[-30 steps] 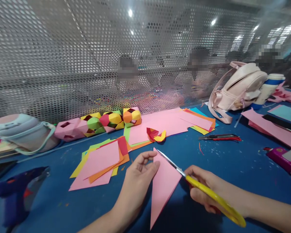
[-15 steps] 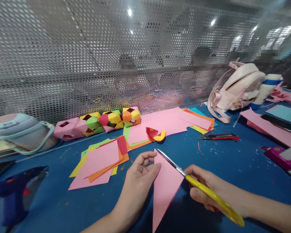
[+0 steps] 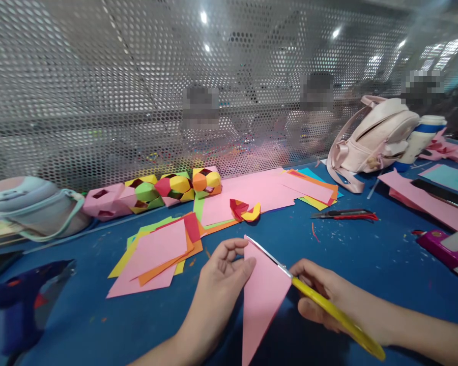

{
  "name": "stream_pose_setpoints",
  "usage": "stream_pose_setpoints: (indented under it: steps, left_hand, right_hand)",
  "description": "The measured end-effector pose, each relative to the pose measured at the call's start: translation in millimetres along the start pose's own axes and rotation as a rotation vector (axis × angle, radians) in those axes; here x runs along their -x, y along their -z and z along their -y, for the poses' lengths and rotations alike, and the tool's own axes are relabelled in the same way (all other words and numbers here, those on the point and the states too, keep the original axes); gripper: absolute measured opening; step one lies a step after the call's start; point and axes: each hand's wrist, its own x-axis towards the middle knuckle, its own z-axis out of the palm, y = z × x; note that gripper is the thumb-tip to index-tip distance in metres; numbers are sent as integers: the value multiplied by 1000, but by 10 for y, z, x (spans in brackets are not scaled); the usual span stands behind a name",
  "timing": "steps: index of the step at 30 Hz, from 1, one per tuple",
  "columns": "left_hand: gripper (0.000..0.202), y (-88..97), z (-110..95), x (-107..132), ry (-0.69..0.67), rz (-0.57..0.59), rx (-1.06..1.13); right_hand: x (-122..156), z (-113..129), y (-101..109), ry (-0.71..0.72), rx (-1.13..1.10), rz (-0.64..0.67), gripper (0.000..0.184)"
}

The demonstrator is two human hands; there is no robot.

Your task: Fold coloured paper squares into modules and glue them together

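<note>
the left hand (image 3: 221, 277) pinches the left edge of a pink paper triangle (image 3: 263, 300) between thumb and fingertips, holding it tilted up off the blue table (image 3: 366, 254). the right hand (image 3: 322, 285) is wrapped round the yellow handles of the scissors (image 3: 316, 300), whose blades lie almost closed along the paper's upper right edge, tip at its top corner. the pinch looks light and sits close to the blade tip, so i judge a slip of the sheet could bring the thumb against the steel, or let the cut wander off the edge. beyond the left hand lies a loose stack of coloured sheets (image 3: 156, 254); past the blade tip, a small folded piece (image 3: 246, 210); well beyond the right hand, a utility knife (image 3: 345, 215)
</note>
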Motion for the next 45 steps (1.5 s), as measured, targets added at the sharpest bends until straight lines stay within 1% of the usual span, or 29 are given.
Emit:
stream_pose_setpoints:
  steps: [2, 5, 11, 16, 21, 23, 26, 29, 32, 37, 42, 45]
  left_hand:
    - [33, -5, -1, -4, 7, -4, 4]
    - [35, -9, 2, -11, 15, -9, 12]
    - [34, -3, 11, -10, 28, -18, 7]
    - [34, 3, 12, -4, 29, -8, 12]
    - [34, -2, 4, 5, 29, -11, 15]
    - [34, -8, 4, 14, 42, 7, 15]
    - [36, -14, 15, 32, 54, 30, 15]
    - [36, -17, 27, 46, 46, 26, 12]
    - [37, -26, 19, 51, 46, 6, -1]
    - [38, -47, -17, 50, 63, -11, -11]
    - [37, -33, 14, 62, 66, 1, -15]
    - [36, -23, 44, 50, 53, 6, -36]
  right_hand:
    - [-2, -42, 6, 28, 20, -24, 38]
    - [-6, -65, 1, 27, 48, -54, 37]
    - [-22, -1, -55, -55, 3, -87, 45]
    - [-34, -19, -74, -52, 32, -124, 45]
    - [-18, 48, -93, -103, 34, -146, 47]
    - [-15, 58, -99, -96, 1, -134, 48]
    - [-33, 23, -101, -99, -106, -119, 49]
    - [-63, -28, -98, -103, -187, -130, 49]
    - [-80, -46, -101, -104, -220, -126, 49]
    - [-77, -32, -124, -66, -155, -132, 55]
    - [-88, -108, -136, -24, -72, -137, 49]
    - [-94, -156, -111, 9, 65, -168, 42]
